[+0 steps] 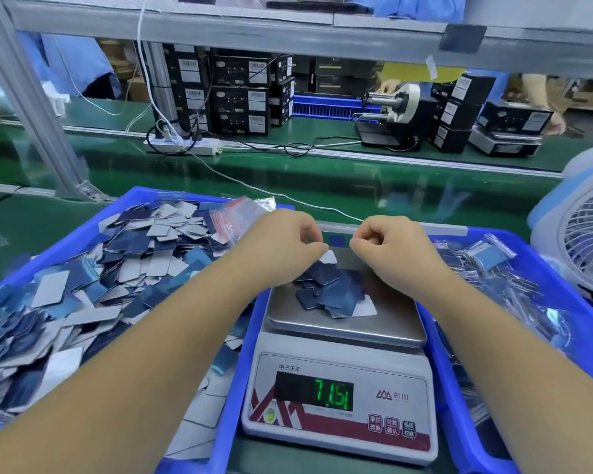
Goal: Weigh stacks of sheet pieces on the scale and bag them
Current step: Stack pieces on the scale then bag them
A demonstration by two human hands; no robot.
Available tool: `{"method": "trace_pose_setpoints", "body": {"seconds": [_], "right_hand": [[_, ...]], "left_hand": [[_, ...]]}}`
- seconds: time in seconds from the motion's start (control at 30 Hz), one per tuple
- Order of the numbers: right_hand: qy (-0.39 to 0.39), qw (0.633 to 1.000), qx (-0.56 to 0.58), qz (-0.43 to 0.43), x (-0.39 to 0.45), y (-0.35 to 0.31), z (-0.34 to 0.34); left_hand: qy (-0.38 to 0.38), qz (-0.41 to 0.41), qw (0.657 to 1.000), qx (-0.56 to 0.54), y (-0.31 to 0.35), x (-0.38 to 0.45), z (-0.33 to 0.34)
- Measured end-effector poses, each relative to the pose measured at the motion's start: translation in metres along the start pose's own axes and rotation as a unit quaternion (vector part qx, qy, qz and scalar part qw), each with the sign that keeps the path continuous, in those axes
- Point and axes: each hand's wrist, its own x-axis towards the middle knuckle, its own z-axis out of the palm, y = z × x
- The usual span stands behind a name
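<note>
A small heap of blue and white sheet pieces [332, 292] lies on the steel pan of the scale [384, 328], whose green display reads 71.51. Just above the far side of the pan, my left hand [285, 242] and my right hand [392, 249] are held close together with curled fingers. Each pinches one edge of a small clear bag [338, 242] stretched between them. The bag is faint and hard to make out. One white piece [329, 257] shows just under my left thumb.
A blue bin [124, 201] on the left is heaped with loose sheet pieces [83, 278], with empty red-striped bags [240, 217] at its far right corner. A blue bin [555, 278] on the right holds filled bags [486, 256]. A fan [586, 234] stands at the right, and a green conveyor [356, 179] runs behind.
</note>
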Motion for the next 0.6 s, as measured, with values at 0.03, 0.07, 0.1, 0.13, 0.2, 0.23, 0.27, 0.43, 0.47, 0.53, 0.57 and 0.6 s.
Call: {"method": "trace_pose_setpoints", "body": {"seconds": [0.03, 0.07, 0.1, 0.13, 0.2, 0.23, 0.27, 0.43, 0.47, 0.53, 0.57, 0.6], "right_hand": [[-0.005, 1.0, 0.001, -0.003, -0.001, -0.001, 0.0], [-0.012, 1.0, 0.002, -0.009, -0.002, -0.003, 0.0], [-0.018, 1.0, 0.003, -0.016, -0.003, -0.004, 0.0], [-0.025, 0.999, 0.003, -0.024, -0.005, -0.006, 0.0], [-0.038, 0.998, 0.0, -0.041, -0.008, -0.011, -0.001], [-0.044, 0.998, -0.003, -0.051, -0.01, -0.013, -0.001], [-0.047, 0.997, -0.003, -0.061, -0.011, -0.015, -0.002], [-0.053, 0.988, -0.045, -0.137, -0.015, -0.033, -0.012], [-0.06, 0.98, -0.082, -0.169, -0.015, -0.038, -0.015], [-0.093, 0.959, -0.15, -0.223, -0.016, -0.049, -0.02], [-0.117, 0.948, -0.178, -0.237, -0.017, -0.053, -0.022], [-0.139, 0.938, -0.201, -0.244, -0.019, -0.055, -0.024]], "left_hand": [[-0.002, 0.004, 1.0, -0.007, -0.003, 0.001, -0.002], [-0.001, 0.013, 1.0, -0.01, -0.006, 0.001, -0.004], [0.004, 0.023, 1.0, -0.011, -0.009, 0.001, -0.006], [0.008, 0.035, 0.999, -0.015, -0.013, 0.0, -0.007], [0.019, 0.047, 0.998, -0.043, -0.021, -0.005, -0.01], [0.021, 0.046, 0.997, -0.061, -0.025, -0.008, -0.01], [0.018, 0.042, 0.996, -0.073, -0.029, -0.01, -0.01], [-0.05, 0.035, 0.997, -0.052, -0.031, -0.016, -0.011], [-0.072, 0.034, 0.996, -0.035, -0.028, -0.017, -0.012], [-0.116, 0.049, 0.992, -0.003, -0.024, -0.019, -0.013], [-0.136, 0.06, 0.989, 0.001, -0.023, -0.02, -0.013], [-0.152, 0.068, 0.986, 0.001, -0.021, -0.021, -0.013]]}}
